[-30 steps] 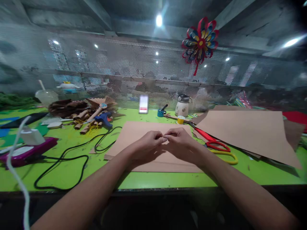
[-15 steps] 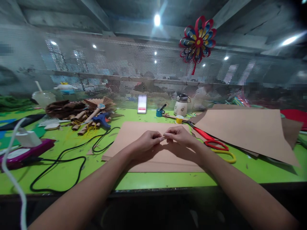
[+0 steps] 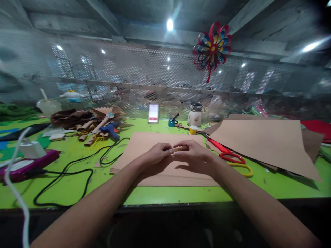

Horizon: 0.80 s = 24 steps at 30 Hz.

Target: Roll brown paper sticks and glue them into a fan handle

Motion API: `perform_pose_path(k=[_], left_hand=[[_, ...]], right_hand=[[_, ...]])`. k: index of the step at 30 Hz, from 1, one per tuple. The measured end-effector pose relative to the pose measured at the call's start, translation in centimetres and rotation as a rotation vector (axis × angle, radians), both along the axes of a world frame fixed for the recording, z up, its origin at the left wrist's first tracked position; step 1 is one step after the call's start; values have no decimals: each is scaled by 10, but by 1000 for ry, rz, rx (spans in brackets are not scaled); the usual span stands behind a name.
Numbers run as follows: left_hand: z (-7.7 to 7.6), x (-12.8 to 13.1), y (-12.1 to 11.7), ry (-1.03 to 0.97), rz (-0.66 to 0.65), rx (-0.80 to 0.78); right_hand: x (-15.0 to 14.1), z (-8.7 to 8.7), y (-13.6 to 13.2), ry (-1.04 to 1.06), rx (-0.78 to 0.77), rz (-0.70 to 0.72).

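Observation:
A short, narrow tan piece (image 3: 180, 148), which looks like rolled or folded brown paper, lies between my two hands. My left hand (image 3: 159, 152) pinches its left end between thumb and fingertips. My right hand (image 3: 193, 151) curves around the right end, fingers above and thumb below; its exact contact is partly hidden. Beneath both hands is a stack of brown paper sheets (image 3: 144, 141) on the green table. Large scissors with red and yellow handles (image 3: 232, 157) lie beside my right forearm.
Loose brown sheets (image 3: 263, 137) spread on the right. A yellow thread spool (image 3: 192, 130), blue cup (image 3: 171, 123), bottle (image 3: 194, 115) and phone (image 3: 153, 113) stand behind. Leftward are a blue glue gun (image 3: 110, 130), paper rolls (image 3: 90, 139), black cable (image 3: 64, 165) and purple power strip (image 3: 49, 159).
My right hand's fingers have spread from a tight pinch and moved slightly right, exposing more of the tan piece. My left hand keeps its pinch.

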<state>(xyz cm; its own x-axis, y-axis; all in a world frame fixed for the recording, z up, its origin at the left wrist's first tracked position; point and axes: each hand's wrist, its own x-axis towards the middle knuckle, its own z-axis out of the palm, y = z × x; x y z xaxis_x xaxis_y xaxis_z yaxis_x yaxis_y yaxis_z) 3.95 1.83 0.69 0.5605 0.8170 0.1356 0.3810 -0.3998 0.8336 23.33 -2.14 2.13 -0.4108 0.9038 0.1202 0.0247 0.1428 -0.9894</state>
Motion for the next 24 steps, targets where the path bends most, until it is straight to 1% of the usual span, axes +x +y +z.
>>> perform_pose_path(k=[2, 5, 7, 9, 15, 19, 24], left_hand=[[-1, 0, 2, 7, -6, 15], [-3, 1, 6, 30, -5, 57], [-3, 1, 7, 50, -1, 87], [-4, 1, 8, 69, 1, 111], [0, 0, 4, 95, -24, 143], [4, 0, 1, 111, -22, 167], [3, -1, -2, 112, -10, 203]], right_hand=[[-3, -5, 0, 16, -20, 17], [-6, -13, 6, 53, -105, -24], [-5, -16, 10, 74, -164, -39], [-4, -16, 11, 79, -184, -39], [-3, -15, 9, 62, -158, -51], [-3, -17, 11, 24, -86, -75], [-2, -16, 15, -11, -4, -83]])
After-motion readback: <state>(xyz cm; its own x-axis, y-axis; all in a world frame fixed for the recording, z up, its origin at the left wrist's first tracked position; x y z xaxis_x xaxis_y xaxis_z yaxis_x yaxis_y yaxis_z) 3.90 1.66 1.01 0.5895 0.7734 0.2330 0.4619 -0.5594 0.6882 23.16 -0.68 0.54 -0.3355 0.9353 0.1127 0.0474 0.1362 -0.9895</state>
